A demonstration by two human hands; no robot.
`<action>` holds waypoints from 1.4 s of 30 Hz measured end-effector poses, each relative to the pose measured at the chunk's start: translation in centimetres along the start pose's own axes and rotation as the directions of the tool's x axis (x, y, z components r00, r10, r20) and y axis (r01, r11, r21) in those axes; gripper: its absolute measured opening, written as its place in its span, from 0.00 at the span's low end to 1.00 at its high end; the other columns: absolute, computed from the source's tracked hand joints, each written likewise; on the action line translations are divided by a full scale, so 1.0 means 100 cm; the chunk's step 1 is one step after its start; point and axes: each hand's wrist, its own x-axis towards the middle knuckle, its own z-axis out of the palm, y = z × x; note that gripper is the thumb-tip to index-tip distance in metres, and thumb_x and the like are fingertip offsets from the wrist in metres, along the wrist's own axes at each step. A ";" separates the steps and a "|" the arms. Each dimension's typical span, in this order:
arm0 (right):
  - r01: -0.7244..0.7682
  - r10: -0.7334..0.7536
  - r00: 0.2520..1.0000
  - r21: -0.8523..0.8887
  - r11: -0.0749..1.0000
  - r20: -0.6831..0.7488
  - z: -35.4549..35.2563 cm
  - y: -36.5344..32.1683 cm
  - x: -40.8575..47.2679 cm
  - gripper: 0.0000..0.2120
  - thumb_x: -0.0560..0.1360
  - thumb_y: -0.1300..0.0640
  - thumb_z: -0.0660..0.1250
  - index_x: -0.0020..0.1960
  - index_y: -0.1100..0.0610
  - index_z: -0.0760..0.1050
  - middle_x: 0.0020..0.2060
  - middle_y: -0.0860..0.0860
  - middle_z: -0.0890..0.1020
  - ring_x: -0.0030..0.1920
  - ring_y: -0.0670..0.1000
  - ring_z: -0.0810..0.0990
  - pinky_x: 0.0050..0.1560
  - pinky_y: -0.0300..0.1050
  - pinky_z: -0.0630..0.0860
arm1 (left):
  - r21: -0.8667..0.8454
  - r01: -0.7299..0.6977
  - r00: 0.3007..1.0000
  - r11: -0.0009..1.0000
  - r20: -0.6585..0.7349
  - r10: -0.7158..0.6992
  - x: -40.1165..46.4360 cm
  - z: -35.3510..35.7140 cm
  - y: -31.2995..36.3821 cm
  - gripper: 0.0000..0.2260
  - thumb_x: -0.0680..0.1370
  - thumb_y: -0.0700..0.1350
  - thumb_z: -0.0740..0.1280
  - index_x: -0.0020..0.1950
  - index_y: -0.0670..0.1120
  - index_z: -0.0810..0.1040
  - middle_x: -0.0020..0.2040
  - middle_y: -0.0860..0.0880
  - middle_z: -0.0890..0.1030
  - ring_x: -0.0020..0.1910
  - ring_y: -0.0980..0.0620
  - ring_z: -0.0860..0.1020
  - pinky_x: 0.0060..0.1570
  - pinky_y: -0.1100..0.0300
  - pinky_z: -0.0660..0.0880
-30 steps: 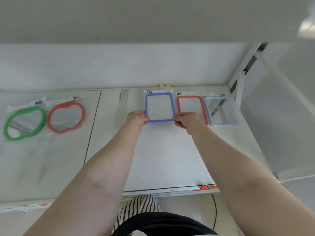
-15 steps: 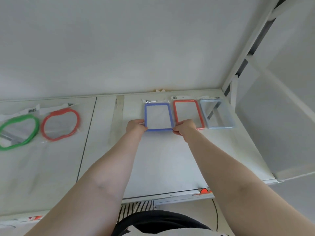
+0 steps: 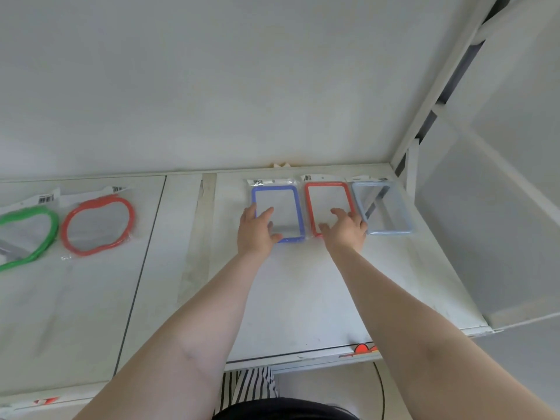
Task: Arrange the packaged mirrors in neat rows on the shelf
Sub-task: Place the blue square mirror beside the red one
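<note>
Three rectangular packaged mirrors lie side by side at the back of the white shelf (image 3: 303, 298): a blue-framed mirror (image 3: 285, 204), a red-framed mirror (image 3: 325, 198) and a grey-framed mirror (image 3: 385, 207). My left hand (image 3: 256, 231) rests flat on the lower left corner of the blue one, fingers spread. My right hand (image 3: 345, 227) lies with fingers apart over the lower part of the red one. Far left lie a green round mirror (image 3: 27, 234) and a red round mirror (image 3: 97, 225) in clear bags.
The shelf's back wall (image 3: 212, 101) rises just behind the mirrors. A white upright post (image 3: 412, 165) and side panel (image 3: 485, 222) close the right end. A seam (image 3: 136, 283) splits the shelf boards. Orange stickers (image 3: 363, 348) sit on the front edge.
Both hands let go of the blue mirror's front edge. The left hand now lies flat on the blue mirror and the right hand has shifted onto the red one. The camera tilted upward.
</note>
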 end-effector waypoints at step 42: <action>-0.017 0.017 1.000 -0.026 1.000 0.013 -0.030 0.046 0.028 0.26 0.75 0.46 0.67 0.71 0.49 0.68 0.72 0.56 0.68 0.73 0.60 0.61 0.70 0.56 0.65 | 0.059 -0.078 0.996 0.995 0.042 0.075 0.005 0.006 0.018 0.21 0.77 0.48 0.66 0.71 0.51 0.71 0.75 0.44 0.64 0.74 0.45 0.64 0.73 0.53 0.60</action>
